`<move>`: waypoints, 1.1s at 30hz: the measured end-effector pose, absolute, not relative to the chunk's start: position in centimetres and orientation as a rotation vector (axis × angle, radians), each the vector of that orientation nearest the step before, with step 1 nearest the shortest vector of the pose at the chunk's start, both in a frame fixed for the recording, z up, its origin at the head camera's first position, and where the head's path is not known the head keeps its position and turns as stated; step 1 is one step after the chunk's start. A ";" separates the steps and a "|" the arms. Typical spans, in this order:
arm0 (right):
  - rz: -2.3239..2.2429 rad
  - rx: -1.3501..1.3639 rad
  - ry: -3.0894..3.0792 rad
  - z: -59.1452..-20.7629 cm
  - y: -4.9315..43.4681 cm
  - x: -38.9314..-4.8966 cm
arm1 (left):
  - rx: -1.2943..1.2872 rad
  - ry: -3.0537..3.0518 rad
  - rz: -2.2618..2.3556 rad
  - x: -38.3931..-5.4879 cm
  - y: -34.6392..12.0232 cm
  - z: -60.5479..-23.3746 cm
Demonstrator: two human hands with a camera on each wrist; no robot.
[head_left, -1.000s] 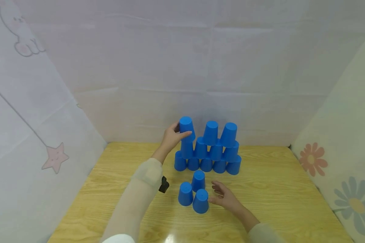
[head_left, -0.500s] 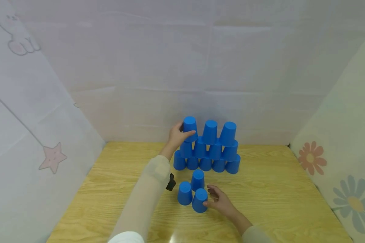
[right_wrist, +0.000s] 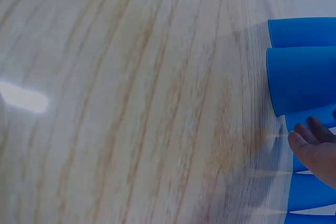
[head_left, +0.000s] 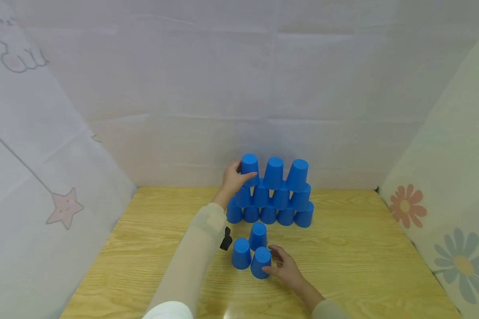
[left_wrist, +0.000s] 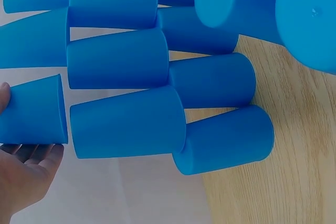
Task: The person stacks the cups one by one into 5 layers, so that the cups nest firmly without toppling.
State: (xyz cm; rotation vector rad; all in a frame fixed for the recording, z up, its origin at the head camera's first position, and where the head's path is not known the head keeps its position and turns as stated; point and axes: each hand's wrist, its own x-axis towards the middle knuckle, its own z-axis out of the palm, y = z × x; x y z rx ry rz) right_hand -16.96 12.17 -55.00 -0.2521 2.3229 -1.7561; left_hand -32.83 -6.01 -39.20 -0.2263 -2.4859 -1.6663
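Observation:
In the head view my left hand (head_left: pixel 232 179) grips an upside-down blue plastic cup (head_left: pixel 249 167), thumb across its front. In the left wrist view the rim of that gripped cup (left_wrist: pixel 34 111) is right at the bases of two second-row cups (left_wrist: pixel 123 124). Several upside-down cups form the stack, with a bottom row (head_left: pixel 268 215) and two top cups (head_left: pixel 297 173) on the right. Nearer me stand three separate cups. My right hand (head_left: pixel 288 271) is beside the front right cup (head_left: pixel 260 262), its thumb overlapping it. In the right wrist view loosely bent fingers (right_wrist: pixel 298 136) show beside that cup (right_wrist: pixel 302 80).
The other two separate cups are a left one (head_left: pixel 241 254) and a rear one (head_left: pixel 257 236), close together in front of the stack. A small black object (head_left: pixel 225 239) shows beside the left sleeve. Behind the wooden table (head_left: pixel 363 266) hangs a pale cloth (head_left: pixel 207 79).
My left hand has moved the gripped cup right and over the stack's left end, then stayed nearly still. My right hand has come left to the front right cup.

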 end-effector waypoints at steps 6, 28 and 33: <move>-1.756 -0.284 2.335 -55.0 11.8 -16.8 | -0.220 -2.492 -1.645 -32.8 -5.7 -39.4; -1.780 -0.335 2.303 -54.9 10.9 -16.8 | -0.202 -2.500 -1.666 -32.7 -5.8 -39.7; -1.794 -0.346 2.282 -55.1 10.9 -17.1 | -0.220 -2.487 -1.688 -32.7 -6.0 -39.8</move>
